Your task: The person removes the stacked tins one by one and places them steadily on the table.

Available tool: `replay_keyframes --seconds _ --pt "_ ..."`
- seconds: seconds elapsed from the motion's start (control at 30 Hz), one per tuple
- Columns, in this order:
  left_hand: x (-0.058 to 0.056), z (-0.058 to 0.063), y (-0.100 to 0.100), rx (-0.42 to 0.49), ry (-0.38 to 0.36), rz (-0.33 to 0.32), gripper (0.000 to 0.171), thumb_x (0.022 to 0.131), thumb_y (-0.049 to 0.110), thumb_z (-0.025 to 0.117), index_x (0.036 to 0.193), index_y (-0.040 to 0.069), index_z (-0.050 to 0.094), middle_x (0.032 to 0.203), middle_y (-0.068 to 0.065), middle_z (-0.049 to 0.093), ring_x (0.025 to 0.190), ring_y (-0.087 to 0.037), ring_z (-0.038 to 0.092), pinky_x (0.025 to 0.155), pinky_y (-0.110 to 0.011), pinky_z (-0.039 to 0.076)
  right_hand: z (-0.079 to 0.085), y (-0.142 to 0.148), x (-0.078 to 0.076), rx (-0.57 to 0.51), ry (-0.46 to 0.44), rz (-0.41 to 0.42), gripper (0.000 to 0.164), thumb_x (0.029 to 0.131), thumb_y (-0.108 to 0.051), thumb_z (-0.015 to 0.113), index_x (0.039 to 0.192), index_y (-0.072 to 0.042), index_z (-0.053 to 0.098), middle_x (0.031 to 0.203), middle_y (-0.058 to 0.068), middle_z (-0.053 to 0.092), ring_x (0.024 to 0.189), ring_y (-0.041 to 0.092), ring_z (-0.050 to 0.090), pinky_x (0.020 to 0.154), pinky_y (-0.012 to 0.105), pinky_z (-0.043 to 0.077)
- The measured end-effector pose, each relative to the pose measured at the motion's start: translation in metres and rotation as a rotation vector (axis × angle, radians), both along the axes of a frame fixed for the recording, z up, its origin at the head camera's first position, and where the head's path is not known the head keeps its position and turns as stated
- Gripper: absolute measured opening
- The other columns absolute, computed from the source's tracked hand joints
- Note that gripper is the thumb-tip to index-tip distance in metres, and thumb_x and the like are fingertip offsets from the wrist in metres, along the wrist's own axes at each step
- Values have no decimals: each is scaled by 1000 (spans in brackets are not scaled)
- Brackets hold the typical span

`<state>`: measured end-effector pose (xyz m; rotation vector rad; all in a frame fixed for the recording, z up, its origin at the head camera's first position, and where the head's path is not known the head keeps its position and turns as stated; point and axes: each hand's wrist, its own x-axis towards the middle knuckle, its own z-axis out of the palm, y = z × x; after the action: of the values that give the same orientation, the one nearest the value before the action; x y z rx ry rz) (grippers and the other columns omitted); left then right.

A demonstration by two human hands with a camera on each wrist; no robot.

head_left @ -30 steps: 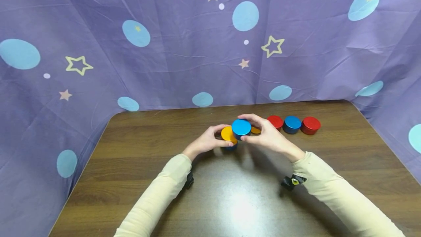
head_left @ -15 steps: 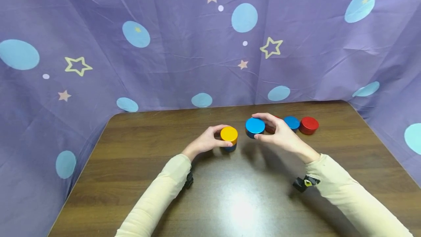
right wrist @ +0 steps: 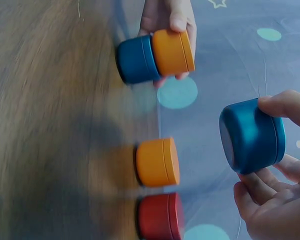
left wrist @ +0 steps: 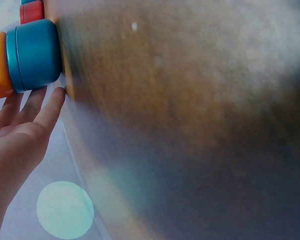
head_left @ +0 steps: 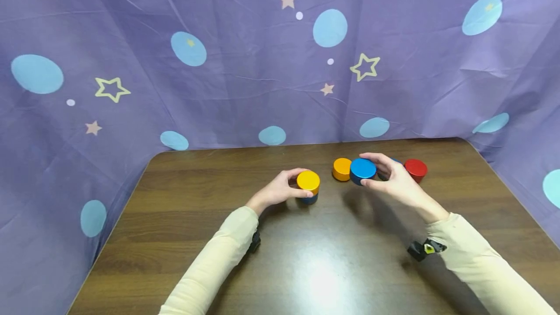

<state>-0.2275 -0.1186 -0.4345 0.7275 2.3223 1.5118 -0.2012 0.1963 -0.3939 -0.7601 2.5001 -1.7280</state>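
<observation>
An orange round tin (head_left: 308, 182) stands on top of a blue tin (head_left: 309, 199), and my left hand (head_left: 279, 190) grips the orange one between thumb and fingers. In the right wrist view the stack's blue tin (right wrist: 136, 60) rests on the table beneath the orange tin (right wrist: 173, 52). Held up off the table is another blue tin (right wrist: 252, 135), pinched by my right hand (head_left: 397, 186) around its sides. Just left of it in the head view, a second orange tin (head_left: 341, 169) sits on the table.
A red tin (right wrist: 160, 216) stands beside the lone orange one, hidden by my right hand in the head view. Further right are a partly covered blue tin (head_left: 397, 161) and another red tin (head_left: 415, 170). A purple patterned curtain (head_left: 236, 96) hangs behind the table (head_left: 197, 218).
My right hand has carried its blue tin rightward, away from the stack, uncovering the lone orange tin. The left hand keeps its grip on the stacked orange tin. The head view has shifted slightly.
</observation>
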Motion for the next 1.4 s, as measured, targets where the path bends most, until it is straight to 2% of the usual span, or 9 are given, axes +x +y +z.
replay_keyframes --seconds 0.2,0.37,0.57,0.6,0.77,0.83,1.1,1.4 --pt "0 0 0 5 4 -10 59 81 8 78 134 -1 53 118 -12 63 102 -17 57 91 -31 45 0 15 1 -11 1 -49 56 84 -1 73 135 2 48 129 21 54 109 1 56 88 17 46" --pt "-1 0 -1 -9 1 -12 58 81 9 79 133 2 54 116 -9 64 102 -15 57 91 -29 45 0 28 2 -18 -2 -92 55 84 0 72 134 0 49 125 11 56 107 0 57 85 17 48" --pt "0 -1 -2 -30 15 2 57 81 12 79 132 4 56 114 -4 65 101 -13 58 90 -29 45 -3 43 1 -10 20 -101 54 84 2 72 134 1 49 123 -2 57 106 -3 57 87 14 45" --pt "2 4 -1 -37 12 0 57 81 11 79 132 3 55 115 -6 65 101 -15 58 91 -30 46 -4 46 1 -7 26 -103 54 84 2 72 134 1 49 122 -4 57 106 -4 57 86 14 45" --pt "3 4 -1 -48 7 4 58 81 12 79 133 4 55 115 -5 64 102 -14 58 92 -31 45 -5 60 0 24 41 -135 53 84 2 71 133 -1 51 120 -10 56 106 -6 55 84 12 46" --pt "0 -1 -1 -39 6 8 57 81 12 80 133 5 56 115 -4 65 102 -14 58 91 -30 45 -4 66 -1 46 37 -158 52 85 0 71 133 -4 51 121 -11 55 107 -8 53 83 12 46" --pt "-1 -1 -1 -15 7 5 58 80 10 80 132 4 56 115 -7 65 102 -15 58 91 -28 45 2 85 -7 92 9 -239 50 88 -5 71 132 -15 51 122 -13 51 108 -12 48 79 9 45" --pt "-1 -2 -1 1 -4 -3 61 80 7 79 135 -1 52 119 -13 63 103 -15 57 92 -28 45 2 101 -12 70 0 -259 49 87 -2 70 127 -26 53 116 -20 52 104 -15 49 78 7 43"
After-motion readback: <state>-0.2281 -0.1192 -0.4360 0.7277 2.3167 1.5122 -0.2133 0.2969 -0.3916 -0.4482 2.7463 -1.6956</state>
